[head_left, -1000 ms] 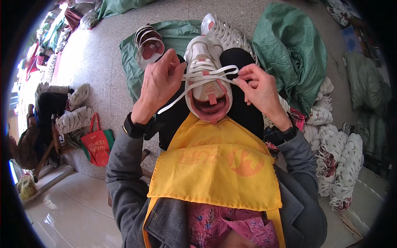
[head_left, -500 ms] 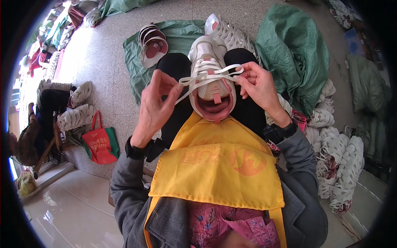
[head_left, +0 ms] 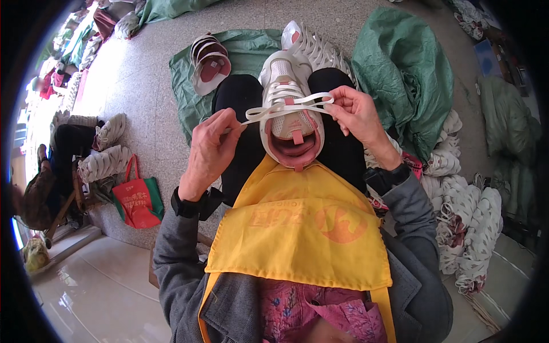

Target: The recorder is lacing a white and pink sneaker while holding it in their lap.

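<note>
A white sneaker with pink lining (head_left: 289, 117) rests between my knees, toe pointing away from me. A white shoelace (head_left: 286, 107) stretches across its upper. My left hand (head_left: 213, 150) pinches the lace's left end beside the shoe. My right hand (head_left: 357, 117) pinches the right end at the shoe's other side. Both ends are pulled outward and taut. A yellow apron (head_left: 297, 226) covers my lap below the shoe.
Two white and pink sneakers (head_left: 209, 60) lie on a green sack (head_left: 189, 86) ahead left. A crumpled green sack (head_left: 406, 74) sits at the right, with stacks of white sneakers (head_left: 469, 228) beside it. A red and green bag (head_left: 137, 197) stands at the left.
My left hand has drawn the lace end outward and downward to the left. The lace has gone from a loose loop to a taut line across the shoe. The right hand stayed near the shoe.
</note>
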The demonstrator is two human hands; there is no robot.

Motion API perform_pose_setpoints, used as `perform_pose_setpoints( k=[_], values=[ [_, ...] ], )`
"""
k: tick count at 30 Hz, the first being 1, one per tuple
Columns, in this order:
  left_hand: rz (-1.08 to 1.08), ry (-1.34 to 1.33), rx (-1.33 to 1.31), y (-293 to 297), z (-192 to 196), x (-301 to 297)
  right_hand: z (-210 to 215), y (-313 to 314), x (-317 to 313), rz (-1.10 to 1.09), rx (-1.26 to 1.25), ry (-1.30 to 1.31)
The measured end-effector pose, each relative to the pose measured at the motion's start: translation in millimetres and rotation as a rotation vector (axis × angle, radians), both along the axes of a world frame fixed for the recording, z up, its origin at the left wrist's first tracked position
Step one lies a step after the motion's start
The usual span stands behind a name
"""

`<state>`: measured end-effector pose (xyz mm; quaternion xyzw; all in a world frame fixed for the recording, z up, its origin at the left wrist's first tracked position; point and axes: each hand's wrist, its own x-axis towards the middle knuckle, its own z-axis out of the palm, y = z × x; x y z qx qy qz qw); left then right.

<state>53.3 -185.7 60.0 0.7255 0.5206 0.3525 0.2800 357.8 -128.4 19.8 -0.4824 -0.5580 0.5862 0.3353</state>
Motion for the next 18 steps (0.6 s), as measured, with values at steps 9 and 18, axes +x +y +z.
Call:
perform_pose_setpoints(
  k=[9, 18],
  values=[
    [0.023, 0.063, 0.019, -6.7, -6.6, -16.2, 0.3, 2.8, 7.8, 0.068, -0.068, 0.134],
    [0.017, 0.034, 0.014, -4.3, -11.4, -11.5, 8.2, -4.4, 10.6, 0.081, -0.006, 0.105]
  ],
)
